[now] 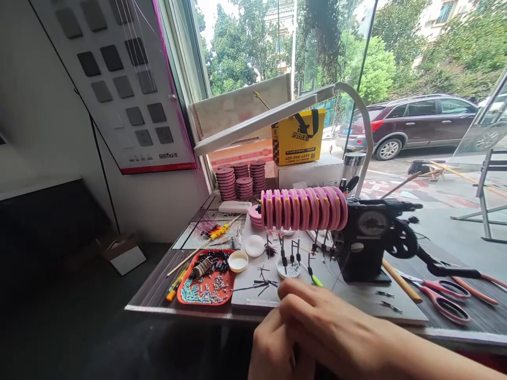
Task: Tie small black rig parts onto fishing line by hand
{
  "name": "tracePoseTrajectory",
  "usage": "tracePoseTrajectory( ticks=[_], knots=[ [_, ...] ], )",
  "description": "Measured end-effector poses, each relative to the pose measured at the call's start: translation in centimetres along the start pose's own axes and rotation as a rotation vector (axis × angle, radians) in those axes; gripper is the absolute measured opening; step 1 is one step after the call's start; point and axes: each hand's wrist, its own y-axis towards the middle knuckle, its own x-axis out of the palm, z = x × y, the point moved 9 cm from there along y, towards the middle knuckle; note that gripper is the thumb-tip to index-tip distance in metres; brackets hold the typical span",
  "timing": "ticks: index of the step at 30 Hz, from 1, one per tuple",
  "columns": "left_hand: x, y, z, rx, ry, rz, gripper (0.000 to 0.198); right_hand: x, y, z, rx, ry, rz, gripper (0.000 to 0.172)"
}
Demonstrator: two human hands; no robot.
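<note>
My left hand [273, 351] and my right hand [328, 324] meet at the bottom middle, just in front of the table edge. Both have their fingers curled in together, the right lying partly over the left. Whatever they pinch is too small or too hidden to name. Just beyond them lie loose black tackle pieces [259, 285] on a grey mat [356, 301]. A row of pink line spools [303, 207] sits on a black hand-crank winder [370, 237], with lines and small floats [312, 274] hanging below it.
An orange tray [206, 287] of small metal and black parts sits at the left, with white lids [254, 245] beside it. Red scissors [443, 298] lie at the right. Stacks of pink spools [237, 179], a white lamp arm [277, 113] and a yellow box [297, 137] stand by the window.
</note>
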Motion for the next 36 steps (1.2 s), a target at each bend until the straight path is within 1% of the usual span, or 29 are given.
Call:
tracePoseTrajectory(
  ticks=[1, 3, 5, 7, 9, 10, 11, 13, 14, 16, 18, 19, 20, 22, 23, 25, 28, 30, 32, 34, 36],
  knots=[
    [0.0, 0.1, -0.2, -0.039, -0.019, -0.011, 0.018, 0.6, -0.2, 0.2, 0.020, -0.002, -0.037, 0.012],
    [0.0, 0.5, -1.2, -0.187, -0.091, -0.057, 0.015, 0.9, -0.7, 0.6, 0.047, -0.021, -0.038, 0.012],
    [0.7, 0.5, -3.0, -0.423, -0.261, -0.135, 0.012, 0.7, -1.5, 0.3, -0.002, -0.088, 0.012, 0.016],
    [2.1, -0.3, -4.6, -0.706, -0.521, -0.209, 0.010, 1.0, -2.7, -0.5, -0.095, -0.205, 0.046, 0.018],
    [3.7, -1.5, -5.3, -0.966, -0.789, -0.240, 0.005, 1.6, -3.9, -1.0, -0.178, -0.312, 0.083, 0.020],
    [4.4, -2.0, -5.5, -1.066, -0.891, -0.239, 0.003, 2.0, -4.4, -1.2, -0.210, -0.356, 0.099, 0.021],
    [4.9, -2.5, -5.5, -1.140, -0.967, -0.236, 0.003, 2.4, -4.9, -1.3, -0.240, -0.394, 0.120, 0.023],
    [5.5, -3.0, -5.4, -1.221, -1.038, -0.228, 0.005, 3.0, -5.6, -1.6, -0.308, -0.464, 0.173, 0.032],
    [5.6, -3.1, -5.3, -1.233, -1.047, -0.229, 0.005, 3.2, -5.7, -1.7, -0.337, -0.486, 0.186, 0.035],
    [5.6, -3.2, -5.1, -1.239, -1.066, -0.234, 0.004, 2.8, -5.7, -1.9, -0.352, -0.480, 0.215, 0.041],
    [5.4, -3.0, -5.0, -1.206, -1.033, -0.243, 0.003, 2.3, -5.3, -1.9, -0.325, -0.421, 0.187, 0.045],
    [5.1, -2.7, -4.9, -1.151, -0.972, -0.255, 0.003, 2.0, -5.0, -1.9, -0.304, -0.379, 0.164, 0.047],
    [4.6, -2.1, -4.8, -1.064, -0.884, -0.260, 0.003, 1.7, -4.8, -1.8, -0.271, -0.334, 0.132, 0.049],
    [3.4, -0.5, -4.1, -0.833, -0.674, -0.268, 0.003, 1.4, -4.4, -1.6, -0.203, -0.237, 0.081, 0.051],
    [2.9, 0.1, -3.6, -0.729, -0.586, -0.271, 0.004, 1.1, -4.4, -1.6, -0.187, -0.185, 0.090, 0.052],
    [2.2, 0.9, -3.0, -0.617, -0.498, -0.274, 0.007, 0.9, -4.2, -1.3, -0.140, -0.079, 0.094, 0.052],
    [1.9, 0.9, -2.9, -0.607, -0.459, -0.301, 0.010, 0.7, -3.8, -0.1, -0.058, 0.125, 0.118, 0.045],
    [1.6, 0.8, -2.9, -0.595, -0.420, -0.287, 0.011, 0.6, -3.5, 1.5, 0.072, 0.257, 0.143, 0.036],
    [1.2, 0.8, -2.9, -0.562, -0.398, -0.237, 0.012, 0.6, -3.5, 3.1, 0.232, 0.379, 0.166, 0.028],
    [1.2, 0.7, -3.2, -0.572, -0.457, -0.190, 0.013, 0.9, -3.5, 4.4, 0.373, 0.489, 0.155, 0.023],
    [2.0, 0.1, -3.9, -0.672, -0.612, -0.192, 0.016, 0.9, -3.5, 4.9, 0.444, 0.574, 0.152, 0.021]
  ],
)
